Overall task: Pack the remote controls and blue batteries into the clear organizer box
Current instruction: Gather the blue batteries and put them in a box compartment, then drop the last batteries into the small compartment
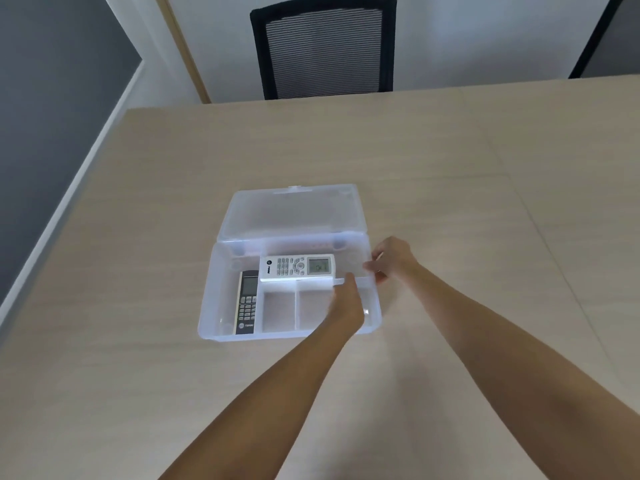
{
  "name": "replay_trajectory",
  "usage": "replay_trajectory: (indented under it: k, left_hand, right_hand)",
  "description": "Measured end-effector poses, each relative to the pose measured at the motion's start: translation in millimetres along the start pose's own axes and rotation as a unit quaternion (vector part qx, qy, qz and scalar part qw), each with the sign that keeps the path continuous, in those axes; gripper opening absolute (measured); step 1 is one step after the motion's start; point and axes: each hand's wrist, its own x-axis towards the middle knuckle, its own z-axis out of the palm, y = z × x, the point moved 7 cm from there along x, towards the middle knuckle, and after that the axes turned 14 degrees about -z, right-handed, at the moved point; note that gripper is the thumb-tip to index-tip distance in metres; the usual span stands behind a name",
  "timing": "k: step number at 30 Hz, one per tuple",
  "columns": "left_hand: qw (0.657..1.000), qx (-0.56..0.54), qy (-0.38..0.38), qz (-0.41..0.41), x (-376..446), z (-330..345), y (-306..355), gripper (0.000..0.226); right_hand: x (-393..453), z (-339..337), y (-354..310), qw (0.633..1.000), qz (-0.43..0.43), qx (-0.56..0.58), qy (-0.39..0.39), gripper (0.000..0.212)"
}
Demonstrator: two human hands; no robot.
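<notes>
While the clear organizer box sits open mid-frame on the surface, holding a white remote and a black remote, we pinch its divider tray with our left hand and right hand.

My clear organizer box sits open, lid laid back toward twelve o'clock. Inside, the white remote lies crosswise, screen toward three o'clock — the black remote lies lengthwise at nine o'clock, screen toward twelve.
</notes>
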Motion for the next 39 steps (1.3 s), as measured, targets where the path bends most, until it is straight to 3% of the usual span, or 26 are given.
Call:
replay_trajectory:
  k: [2,5,9,11,13,16,18,20,22,25,28,31,35,37,39]
  left_hand:
    - [0.999,0.014,0.026,-0.04,2.0,8.9,-3.1,0.047]
    - [0.997,0.067,0.021,0.022,5.0,23.3,12.4,0.053]
    - [0.999,0.007,0.017,0.051,0.2,23.3,22.0,0.031]
    - [0.991,0.024,0.033,0.124,-6.6,3.9,13.8,0.04]
    - [0.976,0.068,0.11,0.173,-6.3,-32.5,-14.3,0.063]
    - [0.968,0.204,0.135,0.061,13.8,-73.5,-84.9,0.135]
    - [0.967,0.23,0.108,0.021,27.8,-77.7,-115.0,0.158]
    - [0.969,0.217,0.113,0.038,33.2,-70.5,-120.6,0.158]
    - [0.967,0.208,0.135,0.052,31.3,-64.3,-117.8,0.152]
    - [0.965,0.204,0.16,0.047,28.4,-69.6,-118.2,0.148]
    - [0.963,0.212,0.16,0.038,34.4,-79.5,-116.1,0.154]
    - [0.959,0.23,0.158,0.044,50.0,-83.2,-114.8,0.16]
    - [0.961,0.217,0.171,0.022,72.3,-85.1,-118.3,0.16]
    - [0.96,0.217,0.179,-0.001,76.7,-85.4,-123.2,0.161]
    - [0.965,0.203,0.161,-0.028,78.7,-86.4,-127.5,0.163]
  right_hand:
    - [-0.4,2.0,0.9,1.0,-0.018,0.005,-0.007,0.025]
    - [2.1,-8.1,10.5,0.999,-0.019,0.031,0.003,0.026]
    - [5.8,-26.1,42.3,0.998,0.046,0.05,0.008,0.029]
    - [7.5,-35.6,50.6,0.997,0.07,0.037,0.006,0.033]
    - [14.4,-49.1,51.9,0.996,0.069,0.037,0.041,0.026]
    - [30.6,-58.1,61.4,0.988,0.074,0.092,0.095,0.048]
    - [38.5,-58.6,74.2,0.981,0.093,0.132,0.111,0.04]
    - [43.3,-56.2,90.2,0.969,0.12,0.183,0.115,0.033]
    - [47.1,-48.2,102.0,0.956,0.139,0.238,0.096,0.045]
    - [50.3,-40.8,100.0,0.95,0.103,0.279,0.093,0.052]
    - [69.4,-44.7,98.0,0.965,0.043,0.231,0.113,0.067]
    - [79.1,-60.5,70.0,0.975,-0.029,0.17,0.139,0.057]
    - [54.8,-74.6,19.1,0.929,-0.08,0.292,0.212,0.047]
    - [46.1,-60.9,10.6,0.905,-0.067,0.399,0.135,0.063]
    - [31.5,-41.6,11.7,0.839,-0.02,0.542,0.054,0.086]
